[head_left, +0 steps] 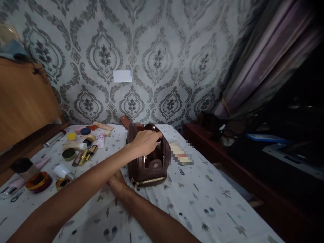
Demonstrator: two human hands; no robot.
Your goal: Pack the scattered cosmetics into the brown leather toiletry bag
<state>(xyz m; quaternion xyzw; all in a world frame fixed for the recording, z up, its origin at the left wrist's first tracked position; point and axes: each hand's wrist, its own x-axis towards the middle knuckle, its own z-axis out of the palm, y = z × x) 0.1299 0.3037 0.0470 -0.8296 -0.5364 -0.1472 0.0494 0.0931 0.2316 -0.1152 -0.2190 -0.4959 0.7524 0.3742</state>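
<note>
A brown leather toiletry bag stands unzipped on the printed white sheet, its gold zip running round the opening. My left hand reaches across into the bag's mouth. Its fingers are curled down around something dark with a pale part, too hidden to name. Inside the bag, other dark contents show only in part. Crossing beneath the left forearm, my right hand rests low by the bag's left side. The forearm covers its fingers.
Cosmetics lie to the left: a yellow-lidded jar, gold lipstick tubes, a dark green lid and an amber jar. A pixelated flat beige item lies right of the bag. Patterned wall behind; dark red wooden edge right.
</note>
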